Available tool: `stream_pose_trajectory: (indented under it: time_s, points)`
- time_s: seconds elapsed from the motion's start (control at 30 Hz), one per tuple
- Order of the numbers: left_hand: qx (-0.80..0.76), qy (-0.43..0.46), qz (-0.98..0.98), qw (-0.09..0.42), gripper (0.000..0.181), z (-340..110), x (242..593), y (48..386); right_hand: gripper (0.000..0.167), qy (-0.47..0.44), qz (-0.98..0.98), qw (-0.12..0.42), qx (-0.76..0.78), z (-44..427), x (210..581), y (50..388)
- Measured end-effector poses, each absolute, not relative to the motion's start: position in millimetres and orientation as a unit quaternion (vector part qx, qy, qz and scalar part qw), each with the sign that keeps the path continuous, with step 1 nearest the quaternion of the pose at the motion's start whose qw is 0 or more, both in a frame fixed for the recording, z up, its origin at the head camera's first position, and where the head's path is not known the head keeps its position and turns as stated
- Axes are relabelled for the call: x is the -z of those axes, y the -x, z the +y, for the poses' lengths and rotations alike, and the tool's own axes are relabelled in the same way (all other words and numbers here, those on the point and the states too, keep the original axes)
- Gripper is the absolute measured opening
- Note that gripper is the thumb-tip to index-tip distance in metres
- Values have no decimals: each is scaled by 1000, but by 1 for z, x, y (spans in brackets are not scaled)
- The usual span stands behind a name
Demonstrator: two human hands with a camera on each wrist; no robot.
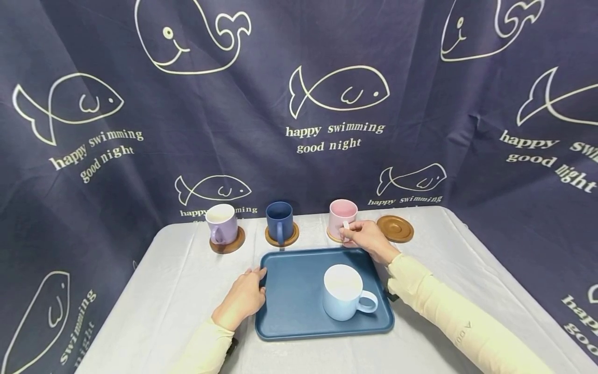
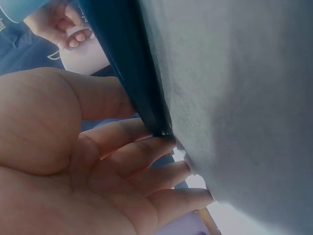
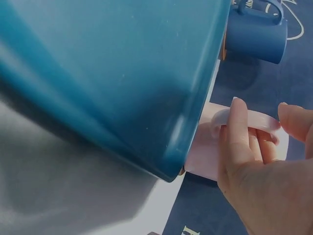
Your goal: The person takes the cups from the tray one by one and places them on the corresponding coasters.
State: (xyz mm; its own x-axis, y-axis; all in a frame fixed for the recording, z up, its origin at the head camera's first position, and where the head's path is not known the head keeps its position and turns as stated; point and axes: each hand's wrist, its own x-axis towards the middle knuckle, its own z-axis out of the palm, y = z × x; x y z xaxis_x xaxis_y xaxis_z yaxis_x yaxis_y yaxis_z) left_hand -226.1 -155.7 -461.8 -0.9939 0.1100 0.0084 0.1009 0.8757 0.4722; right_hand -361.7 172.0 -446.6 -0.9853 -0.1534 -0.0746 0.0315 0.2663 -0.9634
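Observation:
At the back, a pink mug (image 1: 340, 213) stands upright on a round wooden coaster. My right hand (image 1: 369, 238) holds it by its handle (image 3: 261, 120), with fingers through the loop and the thumb close to the handle's end. A blue rectangular tray (image 1: 289, 306) lies flat on the table, with a light-blue mug (image 1: 341, 298) upright on its right half, handle to the right. My left hand (image 1: 243, 296) rests at the tray's left edge. In the left wrist view its thumb and index finger touch the tray rim (image 2: 129, 63), and the other fingers are fairly straight beside it.
Along the back stand a purple mug (image 1: 223, 223) and a dark blue mug (image 1: 279, 218), each on a wooden coaster. Another wooden coaster (image 1: 395, 228) with no mug lies right of the pink mug. A dark blue printed curtain (image 1: 261, 119) hangs behind the white-covered table (image 1: 154, 291).

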Motion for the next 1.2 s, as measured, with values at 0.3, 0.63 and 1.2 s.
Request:
stream_pose_trajectory:
  time_s: [0.3, 0.63, 1.2]
  points:
    - [-248, -58, 967, 8, 48, -155, 462, 225, 38, 50, 840, 47, 539, 185, 434, 354]
    - [-245, -56, 968, 9, 47, -156, 461, 224, 48, 45, 832, 28, 552, 205, 404, 342]
    - [-245, -56, 968, 10, 48, -157, 460, 225, 36, 121, 858, 10, 499, 217, 398, 288]
